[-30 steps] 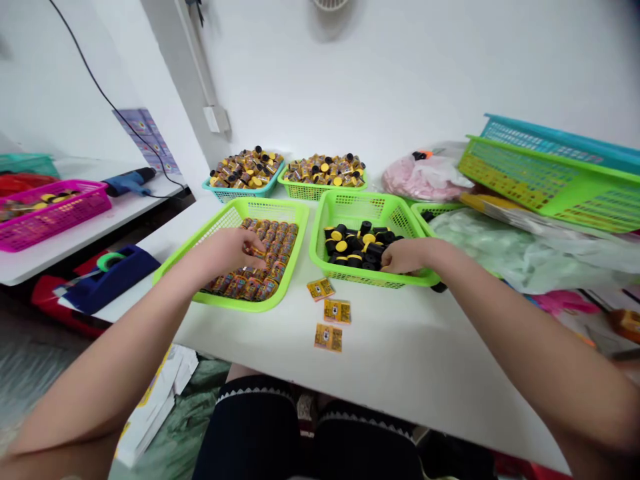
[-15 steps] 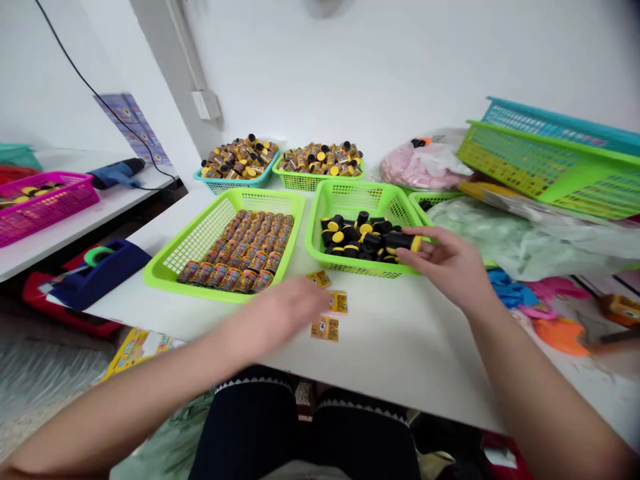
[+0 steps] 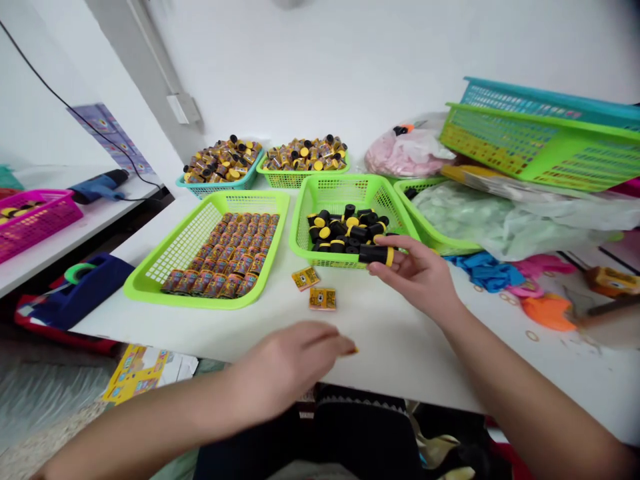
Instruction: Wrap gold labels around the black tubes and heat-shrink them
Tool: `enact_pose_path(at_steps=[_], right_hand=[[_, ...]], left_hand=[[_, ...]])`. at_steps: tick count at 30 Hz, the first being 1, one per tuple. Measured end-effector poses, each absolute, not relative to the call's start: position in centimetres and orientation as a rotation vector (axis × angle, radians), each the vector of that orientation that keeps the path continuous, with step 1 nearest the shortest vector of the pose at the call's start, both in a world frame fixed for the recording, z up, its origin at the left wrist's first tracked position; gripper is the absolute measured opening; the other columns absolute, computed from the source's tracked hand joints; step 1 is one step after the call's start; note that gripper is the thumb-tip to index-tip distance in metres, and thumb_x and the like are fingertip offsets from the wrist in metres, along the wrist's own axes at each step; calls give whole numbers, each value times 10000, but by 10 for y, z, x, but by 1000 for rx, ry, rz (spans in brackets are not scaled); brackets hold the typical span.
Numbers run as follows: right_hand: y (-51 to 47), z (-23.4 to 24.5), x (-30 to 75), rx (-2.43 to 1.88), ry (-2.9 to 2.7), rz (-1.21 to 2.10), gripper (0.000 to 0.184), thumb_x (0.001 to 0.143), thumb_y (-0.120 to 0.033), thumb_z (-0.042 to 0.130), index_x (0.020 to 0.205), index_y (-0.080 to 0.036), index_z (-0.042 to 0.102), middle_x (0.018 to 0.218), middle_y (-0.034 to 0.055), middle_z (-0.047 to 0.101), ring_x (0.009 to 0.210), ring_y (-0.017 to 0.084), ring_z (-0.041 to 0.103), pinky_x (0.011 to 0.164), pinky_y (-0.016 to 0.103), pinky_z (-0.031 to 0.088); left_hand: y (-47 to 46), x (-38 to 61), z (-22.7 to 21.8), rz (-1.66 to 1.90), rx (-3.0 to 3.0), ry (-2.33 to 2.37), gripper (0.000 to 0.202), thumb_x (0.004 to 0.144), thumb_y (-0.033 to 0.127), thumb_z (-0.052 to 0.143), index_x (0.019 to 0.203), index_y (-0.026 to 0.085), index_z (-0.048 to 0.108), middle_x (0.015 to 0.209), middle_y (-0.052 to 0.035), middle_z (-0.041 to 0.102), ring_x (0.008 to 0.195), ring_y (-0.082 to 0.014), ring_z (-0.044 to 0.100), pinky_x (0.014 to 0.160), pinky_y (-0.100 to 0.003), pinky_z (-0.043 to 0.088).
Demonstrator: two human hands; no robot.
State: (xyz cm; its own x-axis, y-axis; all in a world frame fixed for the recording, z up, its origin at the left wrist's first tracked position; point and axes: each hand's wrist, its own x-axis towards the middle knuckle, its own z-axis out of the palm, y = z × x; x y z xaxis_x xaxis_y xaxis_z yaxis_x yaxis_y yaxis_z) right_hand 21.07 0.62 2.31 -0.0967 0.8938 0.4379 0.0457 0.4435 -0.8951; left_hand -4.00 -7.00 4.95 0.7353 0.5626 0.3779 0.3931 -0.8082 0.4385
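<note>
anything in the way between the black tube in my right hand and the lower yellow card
Only the front rim of the green basket lies between them, just below the black tube in the right hand. The lower yellow card lies beyond it on the white table.

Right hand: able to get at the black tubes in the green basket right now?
Likely yes: the right hand sits at the green basket's front rim, with nothing between it and the black tubes, though its fingers already hold one tube.
</note>
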Motion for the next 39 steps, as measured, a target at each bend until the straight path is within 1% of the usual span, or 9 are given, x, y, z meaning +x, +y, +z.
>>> enact_pose_path(at_steps=[3, 7, 14, 18, 20, 26, 31, 35, 39], right_hand=[[6, 22, 209, -844, -1452, 981, 376, 766, -272, 803, 1092, -276, 616, 879, 8, 728, 749, 147, 708, 680, 286, 603], [9, 21, 216, -854, -1415, 1031, 322, 736, -281, 829, 1014, -251, 668, 802, -8, 730, 663, 123, 682, 623, 257, 580], [15, 15, 229, -870, -1440, 1283, 300, 756, -348, 818, 1016, -221, 744, 679, 3, 708, 573, 137, 659, 541, 270, 551], [14, 13, 231, -783, -1402, 1362, 258, 777, -376, 800, 982, -225, 763, 694, 14, 715, 545, 125, 645, 510, 255, 533], [13, 13, 232, -782, -1436, 1392, 250, 780, -352, 801, 993, -227, 763, 706, 16, 717, 548, 122, 645, 519, 254, 540], [12, 15, 234, -846, -1535, 1414, 279, 768, -351, 809, 1002, -210, 751, 730, 31, 722, 547, 129, 643, 522, 270, 553], [11, 19, 233, -953, -1613, 1337, 284, 763, -337, 810, 1004, -203, 746, 677, 19, 694, 546, 127, 638, 513, 252, 538], [11, 21, 228, -936, -1688, 1236, 308, 707, -250, 841, 1003, -248, 758, 907, 41, 712, 696, 139, 683, 591, 262, 571], [9, 23, 224, -897, -1758, 1145, 354, 667, -219, 862, 1004, -276, 769, 1035, 48, 694, 774, 143, 678, 675, 291, 591]], left_hand=[[-22, -13, 50, 1004, 2102, 830, 150, 859, 305, 703, 851, 157, 717, 797, -45, 746, 706, -134, 702, 629, -191, 562], [15, 7, 19, 819, 1590, 903, 334, 853, 471, 669, 898, 140, 684, 691, -35, 724, 611, -142, 699, 545, -213, 546], [15, -3, -12, 592, 1926, 806, 313, 971, 341, 454, 846, 147, 665, 720, -40, 729, 630, -119, 664, 614, -215, 506], [17, -6, -6, 613, 2094, 792, 299, 946, 196, 445, 1115, 186, 692, 852, -18, 752, 750, -128, 678, 698, -226, 499], [19, -6, -7, 625, 2123, 795, 395, 930, 157, 443, 1268, 215, 637, 842, -3, 752, 767, -136, 680, 719, -236, 498], [19, -7, -15, 715, 2035, 773, 568, 914, 154, 422, 1474, 246, 446, 866, 5, 750, 763, -120, 661, 713, -225, 516], [18, -6, -11, 739, 1966, 786, 551, 901, 141, 415, 1440, 228, 492, 849, 7, 729, 715, -106, 629, 620, -183, 500], [17, -3, -8, 800, 2016, 752, 483, 929, 229, 499, 1410, 200, 528, 844, 4, 726, 637, -95, 580, 636, -199, 480], [14, 0, -6, 825, 1981, 808, 713, 876, 347, 649, 1518, 221, 366, 787, 23, 685, 619, -105, 551, 611, -216, 447]])
